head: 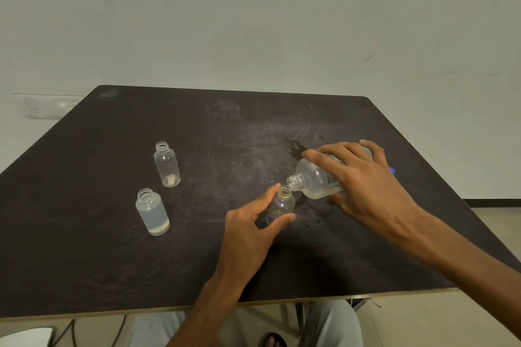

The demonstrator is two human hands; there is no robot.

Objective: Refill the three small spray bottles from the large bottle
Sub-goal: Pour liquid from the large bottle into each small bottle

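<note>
- Right hand (363, 180) is gripping the large bottle (313, 180) around its body, tipping it nearly level, its open mouth sitting just above the neck of the small bottle (282, 203) near the middle of the table (197, 267).
- Left hand (248, 231) is pinching that small bottle between thumb and fingers at mid-body, keeping it upright.
- Large bottle is looking mostly drained (only a shallow pool lying along its lower side), so probably light; the clear plastic wall is likely giving a little under a squeeze, so a broad grip at the label seems best.
- Small bottle is probably very light and tippy while near empty; holding it low on the body, clear of the neck, should be steadying it.
- A wet patch (296, 149) is showing on the table just by the pour, so the plastic may be slippery.
- Two more uncapped small bottles are standing well to the left: the nearer one (152, 213) looking filled, the farther one (167, 165) looking almost empty.
</note>
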